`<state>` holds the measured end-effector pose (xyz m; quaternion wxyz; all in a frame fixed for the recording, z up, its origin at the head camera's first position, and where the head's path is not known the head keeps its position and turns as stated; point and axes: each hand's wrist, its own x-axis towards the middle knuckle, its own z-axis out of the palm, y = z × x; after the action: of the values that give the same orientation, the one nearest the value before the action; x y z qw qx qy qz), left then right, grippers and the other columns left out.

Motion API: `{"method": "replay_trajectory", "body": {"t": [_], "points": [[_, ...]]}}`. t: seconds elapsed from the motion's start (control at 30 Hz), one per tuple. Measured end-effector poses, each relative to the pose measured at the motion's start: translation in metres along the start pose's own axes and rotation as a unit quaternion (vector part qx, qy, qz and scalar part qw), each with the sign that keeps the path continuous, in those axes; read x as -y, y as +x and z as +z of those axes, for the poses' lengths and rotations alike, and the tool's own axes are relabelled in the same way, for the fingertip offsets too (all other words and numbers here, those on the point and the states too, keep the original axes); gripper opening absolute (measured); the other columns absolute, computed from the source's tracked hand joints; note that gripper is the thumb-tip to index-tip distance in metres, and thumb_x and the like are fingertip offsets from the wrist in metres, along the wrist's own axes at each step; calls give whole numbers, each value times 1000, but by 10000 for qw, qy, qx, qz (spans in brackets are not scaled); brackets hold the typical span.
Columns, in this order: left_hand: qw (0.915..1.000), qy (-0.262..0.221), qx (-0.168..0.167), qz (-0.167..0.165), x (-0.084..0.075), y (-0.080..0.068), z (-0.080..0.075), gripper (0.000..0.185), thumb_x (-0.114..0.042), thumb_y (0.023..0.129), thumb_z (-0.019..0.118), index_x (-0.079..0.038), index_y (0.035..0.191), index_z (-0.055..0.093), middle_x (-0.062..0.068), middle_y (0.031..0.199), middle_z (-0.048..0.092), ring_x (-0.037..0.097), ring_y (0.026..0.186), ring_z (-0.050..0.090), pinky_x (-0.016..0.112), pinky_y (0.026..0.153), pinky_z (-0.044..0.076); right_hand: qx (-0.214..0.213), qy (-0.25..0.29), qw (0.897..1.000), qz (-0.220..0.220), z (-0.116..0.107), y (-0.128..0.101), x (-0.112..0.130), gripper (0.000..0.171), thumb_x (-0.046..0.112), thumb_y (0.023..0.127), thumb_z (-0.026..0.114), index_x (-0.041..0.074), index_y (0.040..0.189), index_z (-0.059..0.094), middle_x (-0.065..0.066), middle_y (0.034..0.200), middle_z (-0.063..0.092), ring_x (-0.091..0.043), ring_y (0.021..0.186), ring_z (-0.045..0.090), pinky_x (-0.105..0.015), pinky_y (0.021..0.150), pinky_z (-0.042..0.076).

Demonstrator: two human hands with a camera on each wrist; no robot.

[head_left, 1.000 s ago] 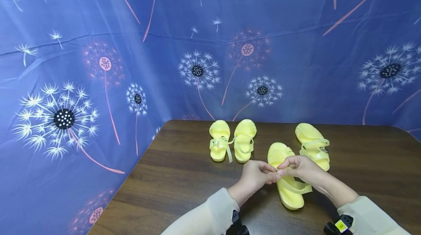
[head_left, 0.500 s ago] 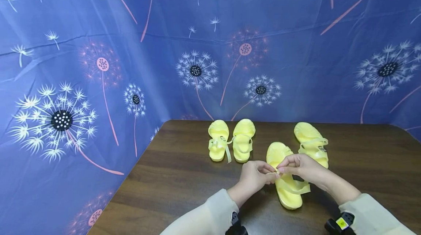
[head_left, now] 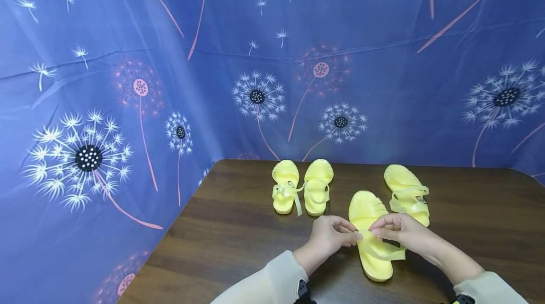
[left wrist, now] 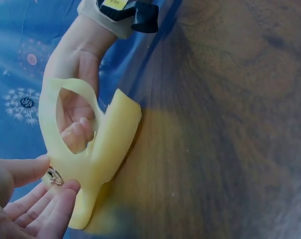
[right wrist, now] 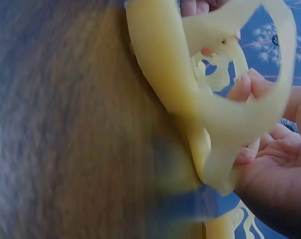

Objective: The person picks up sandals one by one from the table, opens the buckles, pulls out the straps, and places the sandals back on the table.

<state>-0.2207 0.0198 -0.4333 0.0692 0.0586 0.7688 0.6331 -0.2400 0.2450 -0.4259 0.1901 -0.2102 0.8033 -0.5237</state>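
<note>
Left sleeve and right sleeve are both pale off-white, left hand and right hand bare. There's a black left wrist unit and a chunky black right wrist unit with a yellow label, maybe dark print on it, too tiny to read tbh.

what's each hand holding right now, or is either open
Left hand: pinching the nearest yellow sandal at its buckle.
Right hand: pinching a strap of the same sandal.
</note>
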Motion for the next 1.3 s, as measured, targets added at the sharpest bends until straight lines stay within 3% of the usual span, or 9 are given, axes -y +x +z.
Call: {"method": "replay_trajectory", "body": {"t": [0.13, 0.33, 0.57, 0.83, 1.07, 1.3], "points": [[9996, 281, 15, -21, -2, 1, -2, 9, -10, 76, 82, -9, 79, 73, 2, 69, 73, 15, 59, 69, 25, 56, 56, -158, 53, 9998, -48, -2, -3, -1, 32, 21, 98, 57, -8, 111, 60, 5, 88, 67, -2, 87, 60, -22, 74, 48], [9995, 318, -52, 32, -2, -1, -1, 9, -10, 75, 82, -8, 78, 73, 2, 69, 73, 13, 57, 68, 24, 55, 55, -318, -103, 9994, -61, -4, -4, 2, 31, 22, 98, 58, -7, 110, 61, 1, 89, 67, -5, 85, 61, -24, 74, 49], [9998, 143, -86, 52, -1, -2, 0, 9, -8, 76, 81, -5, 80, 73, 5, 71, 74, 19, 61, 71, 26, 57, 57, -320, -155, 9993, -98, -6, -4, 3, 33, 21, 98, 58, -9, 113, 60, -1, 92, 69, -3, 88, 62, -22, 77, 51], [9996, -275, -84, 50, 1, -3, -1, 9, -3, 77, 79, 1, 81, 72, 11, 70, 72, 23, 63, 71, 30, 60, 59, -487, -57, 9985, 243, -3, -7, -7, 34, 24, 97, 59, -6, 114, 59, -2, 95, 67, -6, 91, 61, -23, 80, 47], [9999, -87, -123, 9, 1, -1, -5, 9, -7, 77, 80, -4, 80, 72, 7, 68, 72, 23, 63, 71, 28, 61, 58, -592, -30, 9982, -43, -7, -6, -10, 34, 21, 98, 57, -9, 117, 58, -1, 99, 70, -6, 93, 63, -19, 80, 46], [9996, -253, -122, -22, 2, -2, -4, 9, -5, 77, 79, -3, 82, 72, 9, 70, 72, 23, 64, 71, 29, 61, 59, -751, 106, 9971, 30, -10, -8, -15, 35, 21, 99, 56, -8, 119, 58, 1, 101, 70, -3, 96, 61, -17, 82, 46]]}}
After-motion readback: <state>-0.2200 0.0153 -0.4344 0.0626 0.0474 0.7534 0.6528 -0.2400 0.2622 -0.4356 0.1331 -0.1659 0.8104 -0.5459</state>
